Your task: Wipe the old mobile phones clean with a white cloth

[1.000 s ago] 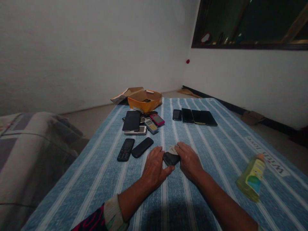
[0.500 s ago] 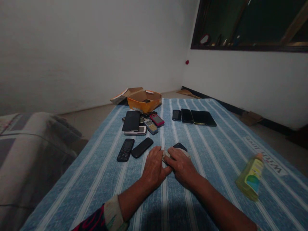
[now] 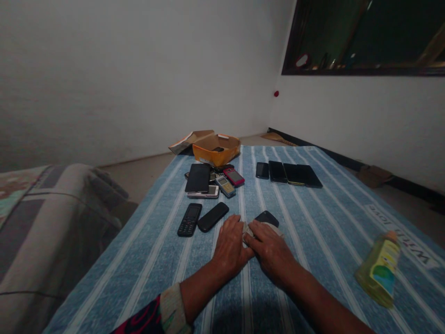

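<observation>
My left hand [image 3: 231, 245] lies flat on the blue striped cloth [image 3: 146, 260], its fingers stretched out against the left side of a dark phone [image 3: 266, 218]. My right hand [image 3: 269, 248] presses a pale crumpled cloth [image 3: 249, 228] down on the near part of that phone, fingers bent over it. Only the phone's far end shows past the hands. Two black phones [image 3: 201, 219] lie just left of my left hand.
A heap of phones [image 3: 212, 180] sits beyond, in front of an orange cardboard box [image 3: 216, 149]. Several dark phones [image 3: 288, 172] lie in a row at the back right. A yellow-green bottle [image 3: 378, 269] lies at the right. A striped cushion [image 3: 45, 222] is at the left.
My right hand with the pale cloth slid from the phone's far end toward its near end, uncovering the phone's far end. My left hand stayed put. The view shifted slightly.
</observation>
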Demonstrator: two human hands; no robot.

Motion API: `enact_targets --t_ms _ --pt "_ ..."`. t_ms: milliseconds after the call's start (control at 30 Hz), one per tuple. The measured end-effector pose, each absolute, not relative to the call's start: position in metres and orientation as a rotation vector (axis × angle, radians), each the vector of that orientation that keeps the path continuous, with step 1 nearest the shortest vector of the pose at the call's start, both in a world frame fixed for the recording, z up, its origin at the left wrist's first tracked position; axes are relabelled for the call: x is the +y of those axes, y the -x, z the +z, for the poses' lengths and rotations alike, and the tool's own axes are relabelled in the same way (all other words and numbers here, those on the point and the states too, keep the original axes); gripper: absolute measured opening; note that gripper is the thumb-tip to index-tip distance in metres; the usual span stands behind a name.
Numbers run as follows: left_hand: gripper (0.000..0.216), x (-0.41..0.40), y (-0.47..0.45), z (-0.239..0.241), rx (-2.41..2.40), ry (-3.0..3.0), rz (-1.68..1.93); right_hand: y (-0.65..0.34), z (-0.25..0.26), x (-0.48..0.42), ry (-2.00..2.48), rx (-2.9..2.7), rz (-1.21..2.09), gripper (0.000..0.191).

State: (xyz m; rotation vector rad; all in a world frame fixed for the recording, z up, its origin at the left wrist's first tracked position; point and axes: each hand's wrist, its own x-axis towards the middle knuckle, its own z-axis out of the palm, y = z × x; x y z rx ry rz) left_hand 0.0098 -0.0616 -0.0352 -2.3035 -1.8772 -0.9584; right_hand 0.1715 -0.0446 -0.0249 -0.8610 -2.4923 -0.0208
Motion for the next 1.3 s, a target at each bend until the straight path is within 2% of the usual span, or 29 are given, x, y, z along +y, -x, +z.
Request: enact_targets --t_ms 433,967,1300 --pt "0.037 -0.061 -0.008 -0.029 -1.877 2.401 -0.922 -0.174 -0.035 -0.044 0.813 -2.460 -0.065 0.030" --pt "0.030 -0.056 -0.005 -0.028 -1.745 2.407 -0.949 -0.177 -0.040 -0.036 0.753 -2.428 -0.021 0.041" --pt "0.046 -0.056 -0.003 -0.028 -1.769 2.413 -0.991 -0.177 -0.039 -0.017 0.920 -2.392 -0.062 0.040"
